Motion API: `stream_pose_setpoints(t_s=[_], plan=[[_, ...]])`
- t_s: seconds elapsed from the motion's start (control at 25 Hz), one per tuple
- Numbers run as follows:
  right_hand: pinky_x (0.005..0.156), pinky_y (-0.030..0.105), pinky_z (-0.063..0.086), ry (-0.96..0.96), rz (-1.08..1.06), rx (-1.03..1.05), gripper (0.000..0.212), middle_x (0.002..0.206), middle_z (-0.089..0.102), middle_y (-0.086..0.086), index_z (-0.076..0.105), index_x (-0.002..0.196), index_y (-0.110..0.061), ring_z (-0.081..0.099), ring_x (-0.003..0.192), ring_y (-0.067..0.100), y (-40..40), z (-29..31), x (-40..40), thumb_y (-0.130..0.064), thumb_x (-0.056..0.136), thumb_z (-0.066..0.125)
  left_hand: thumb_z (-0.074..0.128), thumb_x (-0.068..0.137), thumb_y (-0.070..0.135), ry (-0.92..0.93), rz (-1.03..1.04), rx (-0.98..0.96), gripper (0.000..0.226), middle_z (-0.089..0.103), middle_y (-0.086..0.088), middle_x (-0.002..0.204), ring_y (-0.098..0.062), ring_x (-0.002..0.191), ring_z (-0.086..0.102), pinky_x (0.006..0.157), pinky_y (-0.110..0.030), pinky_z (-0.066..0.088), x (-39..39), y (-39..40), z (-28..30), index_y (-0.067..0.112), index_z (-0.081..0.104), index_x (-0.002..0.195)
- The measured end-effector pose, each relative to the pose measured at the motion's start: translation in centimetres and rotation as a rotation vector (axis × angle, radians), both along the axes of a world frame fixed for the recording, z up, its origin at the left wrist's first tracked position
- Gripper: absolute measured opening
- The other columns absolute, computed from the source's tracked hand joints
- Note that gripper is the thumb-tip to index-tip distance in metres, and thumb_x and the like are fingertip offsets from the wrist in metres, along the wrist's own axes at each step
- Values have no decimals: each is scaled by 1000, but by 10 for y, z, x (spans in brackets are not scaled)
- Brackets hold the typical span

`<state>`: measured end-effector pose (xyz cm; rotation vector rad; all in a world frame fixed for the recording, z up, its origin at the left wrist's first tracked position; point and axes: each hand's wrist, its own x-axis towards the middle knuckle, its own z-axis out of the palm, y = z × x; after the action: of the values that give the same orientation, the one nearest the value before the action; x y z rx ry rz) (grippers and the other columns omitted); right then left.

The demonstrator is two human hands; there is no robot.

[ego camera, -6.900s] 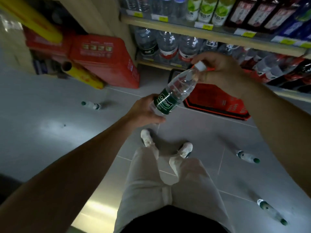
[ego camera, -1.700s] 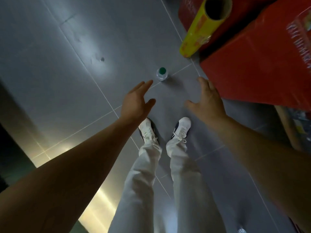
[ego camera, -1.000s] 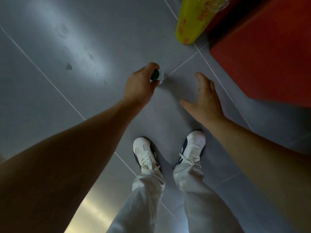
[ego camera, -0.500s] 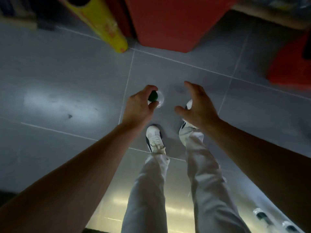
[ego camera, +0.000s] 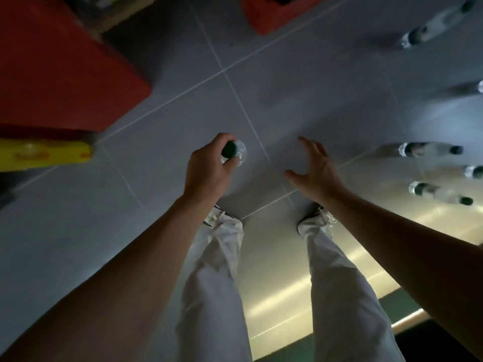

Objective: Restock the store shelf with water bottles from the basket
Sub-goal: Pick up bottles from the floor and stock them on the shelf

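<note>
- Nearest to us: both forearms reach down and forward over our white trouser legs [ego camera: 217, 283] and shoes, above the grey tiled floor [ego camera: 156, 178].
- Left hand [ego camera: 206, 171]: palm down, fingers [ego camera: 230, 161] closed on the neck of a water bottle [ego camera: 235, 154], just under its green cap. The bottle hangs upright, seen from above; we cannot tell whether its base touches the floor.
- Right hand [ego camera: 316, 173]: empty, fingers spread and curled, just beside the bottle, not touching.
- Step, as we judge it: gathering a stray bottle for the shelf. Next move calls for carrying it to the shelf, which is out of view.
- Farther right: loose bottles [ego camera: 428, 150] lie on the floor, still to collect.
- Far: red crate [ego camera: 264, 14] at the top edge, possibly the basket; red box [ego camera: 57, 69] and yellow roll [ego camera: 44, 154] on the left.
</note>
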<state>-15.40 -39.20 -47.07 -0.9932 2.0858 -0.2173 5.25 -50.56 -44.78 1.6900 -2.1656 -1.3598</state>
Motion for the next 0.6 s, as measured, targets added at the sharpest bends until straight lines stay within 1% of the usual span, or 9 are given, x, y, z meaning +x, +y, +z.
stream_pose_setpoints(t_s=[0.12, 0.16, 0.28, 0.4, 0.6], plan=[[102, 32, 38, -19, -161, -29, 83, 148, 40, 10, 34, 150, -15, 44, 132, 28, 56, -5, -72, -36, 81, 75, 70, 86, 15, -27, -146, -31, 30, 72, 0, 106, -18, 96, 64, 75, -22, 43, -86, 35, -1, 18, 64, 115], [102, 33, 39, -29, -218, -34, 83, 150, 38, 9, 33, 151, -16, 43, 133, 27, 78, -5, -100, -37, 82, 75, 70, 86, 14, -41, -192, -34, 30, 72, -1, 105, -19, 96, 65, 75, -23, 44, -119, 50, -1, 18, 65, 115], [104, 39, 42, -30, -382, -20, 83, 153, 34, 8, 30, 152, -18, 41, 135, 27, 151, 0, -180, -36, 84, 75, 71, 85, 13, -77, -312, -22, 30, 71, -5, 104, -27, 94, 65, 78, -34, 53, -218, 96, -1, 19, 65, 114], [102, 39, 44, 9, -525, -16, 82, 152, 37, 8, 32, 151, -16, 43, 133, 27, 213, 0, -243, -36, 83, 75, 72, 83, 13, -80, -435, -32, 31, 71, -4, 103, -29, 92, 65, 78, -37, 54, -305, 131, -3, 20, 64, 113], [105, 39, 40, 18, -753, 6, 82, 152, 37, 8, 33, 150, -16, 41, 134, 27, 290, -12, -328, -37, 83, 74, 72, 81, 13, -58, -708, -41, 33, 71, 1, 103, -22, 93, 64, 80, -31, 50, -449, 176, -19, 20, 65, 113]])
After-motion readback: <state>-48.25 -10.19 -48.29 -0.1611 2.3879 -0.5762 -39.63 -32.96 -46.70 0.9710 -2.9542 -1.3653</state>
